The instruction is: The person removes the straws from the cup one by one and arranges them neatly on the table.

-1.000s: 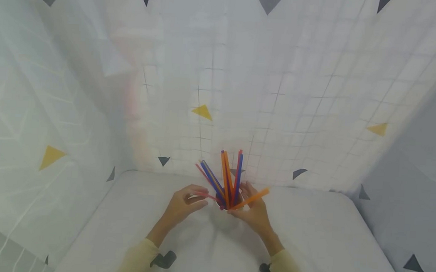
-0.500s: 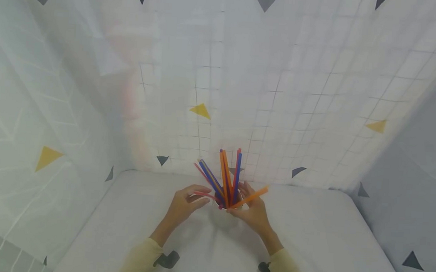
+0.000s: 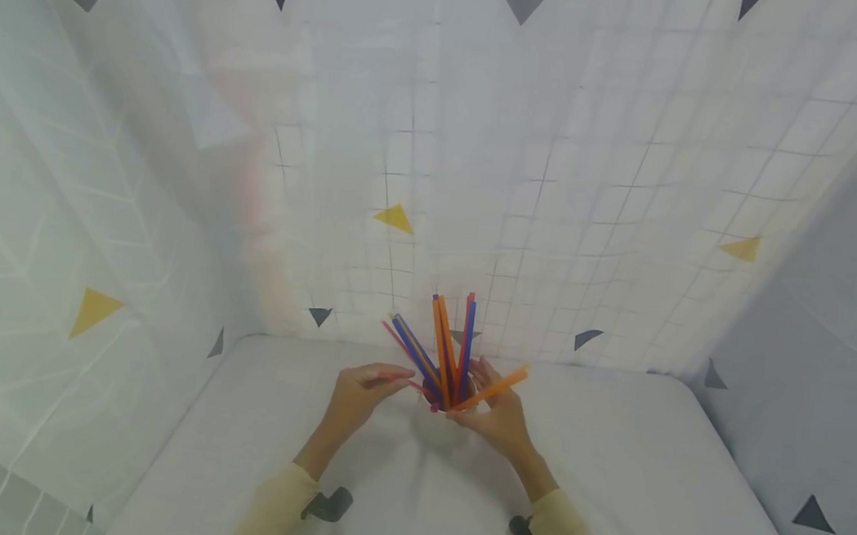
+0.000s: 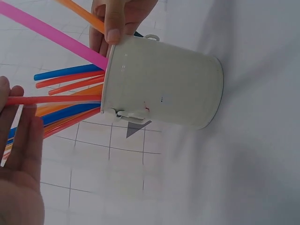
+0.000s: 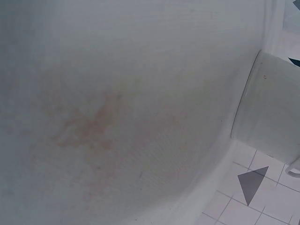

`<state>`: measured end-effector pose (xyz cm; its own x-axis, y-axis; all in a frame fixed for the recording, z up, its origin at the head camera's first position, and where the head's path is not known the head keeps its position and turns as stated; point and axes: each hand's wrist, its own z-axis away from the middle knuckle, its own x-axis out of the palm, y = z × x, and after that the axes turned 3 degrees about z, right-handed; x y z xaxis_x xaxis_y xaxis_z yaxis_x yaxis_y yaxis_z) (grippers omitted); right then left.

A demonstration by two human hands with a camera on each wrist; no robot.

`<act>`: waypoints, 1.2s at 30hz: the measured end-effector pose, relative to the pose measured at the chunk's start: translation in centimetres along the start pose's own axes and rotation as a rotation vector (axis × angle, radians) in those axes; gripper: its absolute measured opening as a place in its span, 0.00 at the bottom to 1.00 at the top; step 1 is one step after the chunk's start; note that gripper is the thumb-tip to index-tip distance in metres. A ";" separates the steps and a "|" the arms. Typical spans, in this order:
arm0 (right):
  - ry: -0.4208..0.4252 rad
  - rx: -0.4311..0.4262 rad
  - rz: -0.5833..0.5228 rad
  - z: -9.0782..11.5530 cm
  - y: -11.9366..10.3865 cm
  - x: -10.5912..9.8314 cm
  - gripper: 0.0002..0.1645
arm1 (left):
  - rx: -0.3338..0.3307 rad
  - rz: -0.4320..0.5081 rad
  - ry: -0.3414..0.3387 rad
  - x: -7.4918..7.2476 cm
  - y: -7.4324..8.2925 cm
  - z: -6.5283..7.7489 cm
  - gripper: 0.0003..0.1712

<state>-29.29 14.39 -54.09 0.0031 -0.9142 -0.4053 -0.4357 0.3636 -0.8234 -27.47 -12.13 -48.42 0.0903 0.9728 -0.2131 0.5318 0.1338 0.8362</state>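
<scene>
A cream metal bucket (image 4: 161,84) with small side lugs stands upright on the white surface, holding several coloured drinking straws. My left hand (image 3: 362,390) pinches a red straw (image 4: 61,99) between thumb and fingers at the bucket's left; the straw's lower end is still inside the rim. With my right hand (image 3: 500,419) I grip the bucket's rim, thumb on the near side and fingers behind. An orange straw (image 3: 495,388) leans out over that hand. A pink straw (image 4: 56,35) slants out in the left wrist view. The right wrist view shows the bucket's side (image 5: 269,108) but no hand.
The white-covered table (image 3: 608,458) reaches back to a pale gridded curtain (image 3: 551,185) with grey and yellow triangles. More blue, orange and red straws (image 3: 448,342) fan upward from the bucket. Pale cloth walls (image 3: 825,284) stand at both sides.
My left thumb and fingers have come together on the red straw. The right hand and the bucket stay in place; the view has shifted slightly.
</scene>
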 end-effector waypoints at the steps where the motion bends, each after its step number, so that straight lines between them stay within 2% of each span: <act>1: -0.001 0.000 -0.005 0.0 0.0 0.0 0.63 | -0.007 0.019 0.003 0.0 0.0 0.0 0.09; 5: 0.000 0.006 -0.008 0.0 0.0 0.0 0.63 | -0.048 0.055 0.012 0.2 -0.4 0.0 0.13; 8: -0.001 0.008 -0.020 0.1 -0.1 0.0 0.63 | -0.051 0.063 0.018 0.5 -1.6 0.3 0.15; 12: -0.009 0.021 -0.029 0.1 -0.2 0.0 0.63 | -0.050 0.076 0.044 1.0 -3.0 0.8 0.13; 17: -0.002 0.011 -0.015 0.1 0.0 0.0 0.62 | -0.045 0.121 0.062 1.3 -3.0 0.8 0.10; 22: 0.002 0.005 -0.001 0.0 0.2 0.0 0.62 | -0.024 0.162 0.057 1.2 -1.3 0.6 0.09; 28: 0.004 -0.009 -0.030 0.0 0.3 0.0 0.63 | 0.035 0.097 0.074 0.8 1.8 0.1 0.09; 36: 0.000 -0.011 -0.033 -0.1 0.3 0.0 0.63 | 0.042 -0.007 0.154 -0.4 5.5 -1.7 0.09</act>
<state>-29.47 14.49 -54.34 0.0177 -0.9255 -0.3783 -0.4451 0.3315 -0.8319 -25.99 -11.46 -42.83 -0.0418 0.9898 -0.1362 0.5669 0.1357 0.8125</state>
